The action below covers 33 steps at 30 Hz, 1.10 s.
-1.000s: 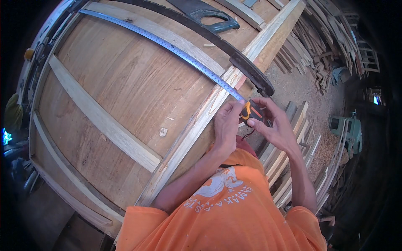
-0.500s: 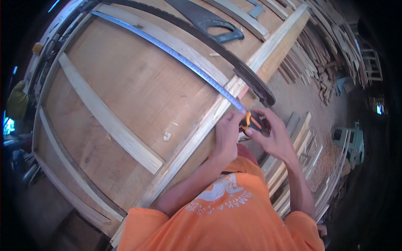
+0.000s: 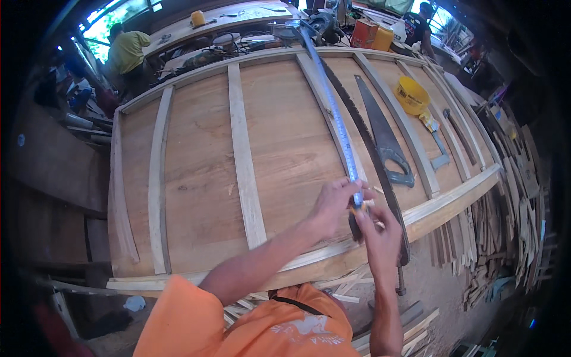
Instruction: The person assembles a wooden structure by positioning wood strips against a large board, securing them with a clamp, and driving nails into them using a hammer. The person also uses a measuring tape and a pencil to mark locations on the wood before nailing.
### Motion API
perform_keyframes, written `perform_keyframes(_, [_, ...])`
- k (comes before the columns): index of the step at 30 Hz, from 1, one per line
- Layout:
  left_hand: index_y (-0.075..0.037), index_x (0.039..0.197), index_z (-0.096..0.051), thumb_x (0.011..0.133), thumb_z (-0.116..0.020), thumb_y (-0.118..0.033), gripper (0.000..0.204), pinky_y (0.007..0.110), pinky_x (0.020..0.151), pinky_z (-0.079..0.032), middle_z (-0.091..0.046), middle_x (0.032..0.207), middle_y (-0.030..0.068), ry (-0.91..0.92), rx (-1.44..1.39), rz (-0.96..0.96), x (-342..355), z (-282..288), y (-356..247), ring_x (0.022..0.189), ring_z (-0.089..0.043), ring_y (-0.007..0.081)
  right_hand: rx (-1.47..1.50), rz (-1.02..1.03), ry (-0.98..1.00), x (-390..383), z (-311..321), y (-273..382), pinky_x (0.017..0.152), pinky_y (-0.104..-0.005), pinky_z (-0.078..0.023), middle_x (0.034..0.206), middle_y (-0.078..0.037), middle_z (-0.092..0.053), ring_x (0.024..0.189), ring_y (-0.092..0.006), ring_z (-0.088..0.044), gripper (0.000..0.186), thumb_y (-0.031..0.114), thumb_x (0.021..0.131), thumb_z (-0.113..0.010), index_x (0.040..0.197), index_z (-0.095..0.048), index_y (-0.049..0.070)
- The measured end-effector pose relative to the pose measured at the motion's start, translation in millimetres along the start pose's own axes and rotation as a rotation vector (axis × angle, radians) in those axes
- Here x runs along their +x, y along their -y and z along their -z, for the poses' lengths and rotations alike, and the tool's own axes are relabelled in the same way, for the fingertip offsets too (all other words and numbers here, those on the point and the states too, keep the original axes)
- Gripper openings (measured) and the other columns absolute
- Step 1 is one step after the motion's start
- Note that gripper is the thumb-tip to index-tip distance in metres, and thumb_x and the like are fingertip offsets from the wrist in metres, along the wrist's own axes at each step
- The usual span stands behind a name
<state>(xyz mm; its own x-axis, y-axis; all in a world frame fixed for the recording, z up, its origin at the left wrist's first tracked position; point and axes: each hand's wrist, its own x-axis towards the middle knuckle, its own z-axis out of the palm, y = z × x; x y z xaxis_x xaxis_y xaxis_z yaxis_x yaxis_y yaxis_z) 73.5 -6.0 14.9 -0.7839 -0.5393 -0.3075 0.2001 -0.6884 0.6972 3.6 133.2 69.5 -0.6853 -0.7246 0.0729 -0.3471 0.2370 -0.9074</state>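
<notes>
A tape measure's pale blade (image 3: pixel 338 113) stretches from the far edge of a framed plywood panel (image 3: pixel 202 172) to my hands near its front edge. With fingers closed, my left hand (image 3: pixel 332 205) pinches the blade just in front of the case. My right hand (image 3: pixel 382 229) is wrapped around the dark and orange tape case (image 3: pixel 355 223), which the fingers partly hide. Just right of the blade, a long dark bar clamp (image 3: pixel 370 146) with a notched edge spans the panel. A handsaw (image 3: pixel 385 134) with a dark handle lies flat to the right of the clamp.
Wooden battens (image 3: pixel 244 154) cross the panel. A yellow tub (image 3: pixel 412 95), a paintbrush (image 3: pixel 428 122) and a hammer (image 3: pixel 461 134) lie on its right part. Stacked wood strips (image 3: pixel 499 238) stand at the right. Two people (image 3: pixel 128 50) are at the far side.
The view has swung up and now takes in the whole panel and the people behind it. Both hands still hold the tape measure, now over the panel's front edge with its blade extended.
</notes>
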Motion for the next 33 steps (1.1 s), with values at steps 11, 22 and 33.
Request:
perform_keyframes(11, [0.005, 0.116, -0.069, 0.110, -0.054, -0.018, 0.028, 0.038, 0.084, -0.063, -0.075, 0.105, 0.0160, -0.234, 0.005, -0.115, -48, 18, -23, 0.093, -0.075, 0.0230, 0.454, -0.225, 0.201, 9, -52, 3, 0.070, -0.0272, -0.055, 0.096, -0.007, -0.076, 0.082, -0.0103, -0.067, 0.040, 0.027, 0.094, -0.084, 0.114, -0.075, -0.006])
perform_keyframes(22, [0.011, 0.158, -0.033, 0.113, -0.054, -0.038, 0.070, 0.051, 0.125, -0.039, -0.048, 0.157, 0.0290, -0.695, 0.136, -0.472, -147, 61, -32, 0.146, -0.050, 0.0349, 0.281, -0.199, 0.202, 33, -94, 11, 0.073, -0.0408, -0.057, 0.083, -0.020, -0.074, 0.075, -0.0263, -0.072, 0.058, 0.048, 0.084, -0.082, 0.097, -0.073, -0.008])
perform_keyframes(33, [0.007, 0.158, -0.039, 0.114, -0.051, -0.030, 0.059, 0.043, 0.118, -0.043, -0.055, 0.154, 0.0246, -0.389, 0.340, -0.885, -122, -50, -54, 0.142, -0.055, 0.0308, -0.593, 0.519, 0.262, 152, -242, -44, 0.089, -0.0493, -0.057, 0.111, -0.025, -0.069, 0.113, -0.0426, -0.066, 0.051, 0.037, 0.082, -0.085, 0.105, -0.077, -0.008])
